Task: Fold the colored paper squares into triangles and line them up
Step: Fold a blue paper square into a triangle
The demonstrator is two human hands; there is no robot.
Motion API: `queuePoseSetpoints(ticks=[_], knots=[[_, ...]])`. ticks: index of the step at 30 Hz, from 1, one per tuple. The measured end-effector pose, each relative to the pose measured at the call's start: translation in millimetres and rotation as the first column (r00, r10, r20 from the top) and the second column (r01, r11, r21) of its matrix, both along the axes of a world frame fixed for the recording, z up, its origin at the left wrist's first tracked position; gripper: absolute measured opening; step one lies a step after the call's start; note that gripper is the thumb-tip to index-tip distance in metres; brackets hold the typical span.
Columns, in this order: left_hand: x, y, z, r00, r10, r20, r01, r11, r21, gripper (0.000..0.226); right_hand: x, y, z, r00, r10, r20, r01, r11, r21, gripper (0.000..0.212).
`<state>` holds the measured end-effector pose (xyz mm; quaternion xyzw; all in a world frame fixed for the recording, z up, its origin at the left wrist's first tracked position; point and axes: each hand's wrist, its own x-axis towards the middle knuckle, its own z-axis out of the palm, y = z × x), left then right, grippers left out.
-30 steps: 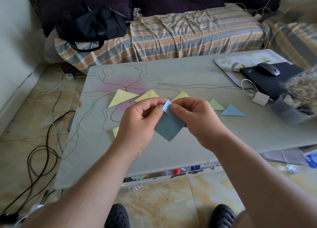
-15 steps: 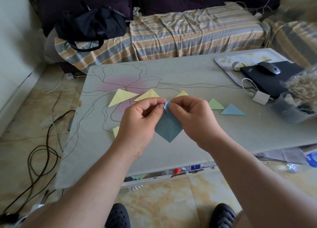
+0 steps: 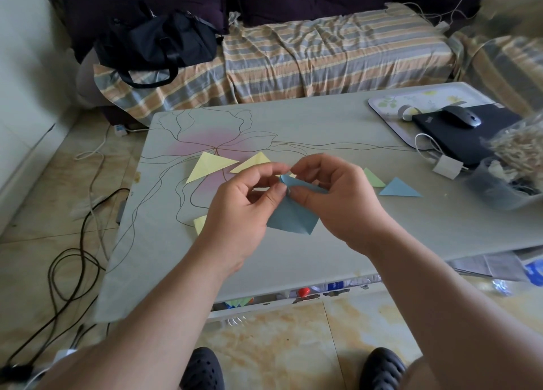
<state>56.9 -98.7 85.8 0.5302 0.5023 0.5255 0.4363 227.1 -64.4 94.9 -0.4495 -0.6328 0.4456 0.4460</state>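
- The top corner of the blue paper (image 3: 292,217) is hidden between the two hands, so how far the fold has gone cannot be read; only a small curled blue tip shows above the fingers.
- A yellow piece (image 3: 200,223) near the left wrist is mostly covered by the left hand (image 3: 242,210); its shape cannot be told.
- Another pale yellow scrap just behind the fingers is almost wholly hidden.
- The green triangle (image 3: 372,179) is partly cut off by the right hand (image 3: 338,198).
- The right edge of the picture blurs a bag of pale bits and a clear tub (image 3: 499,189).
- The blue paper is held just above the table (image 3: 323,260), near its middle; it is dull blue, its lower part hanging as a point-down wedge.
- The left hand pinches the paper's upper corner between thumb and forefinger, the other fingers loosely curled.
- The right hand pinches the same corner from the other side, thumb underneath along the folded edge.
- Behind the hands lie two yellow triangles (image 3: 210,165) (image 3: 252,162) flat on the table; a blue triangle (image 3: 398,188) lies to the right of the green one.
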Motion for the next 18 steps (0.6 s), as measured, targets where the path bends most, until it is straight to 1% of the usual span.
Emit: queuePoseSetpoints(ticks=[6, 9, 12, 14, 16, 18], knots=[[-0.8, 0.0, -0.3, 0.999, 0.005, 0.037, -0.005, 1.0, -0.014, 0.024, 7.7, -2.3, 4.4, 0.994, 0.014, 0.105, -0.017, 0.999, 0.027, 0.026], [1.8, -0.3, 2.5, 0.991, 0.025, 0.134, -0.019, 0.999, -0.049, 0.02, 8.4, -1.8, 3.4, 0.995, 0.005, 0.101, -0.011, 0.998, 0.054, 0.026], [2.0, 0.4, 4.5, 0.973, 0.052, 0.226, -0.036, 0.997, -0.075, 0.016, 8.0, -1.2, 0.2, 0.991, 0.002, 0.132, -0.013, 0.996, 0.083, 0.017], [1.5, 0.6, 6.1, 0.961, 0.061, 0.27, -0.037, 0.995, -0.091, 0.014, 7.3, -2.6, 0.7, 0.994, 0.034, 0.103, -0.039, 0.998, 0.05, 0.007], [1.3, 0.5, 7.5, 0.958, 0.068, 0.279, -0.04, 0.994, -0.104, 0.014, 7.7, -3.3, 1.6, 0.993, 0.048, 0.104, -0.056, 0.995, 0.077, 0.011], [1.6, 0.0, 7.7, 0.961, 0.073, 0.267, -0.047, 0.994, -0.1, 0.013, 7.2, -2.5, 1.3, 0.987, 0.018, 0.16, -0.039, 0.99, 0.134, 0.01]])
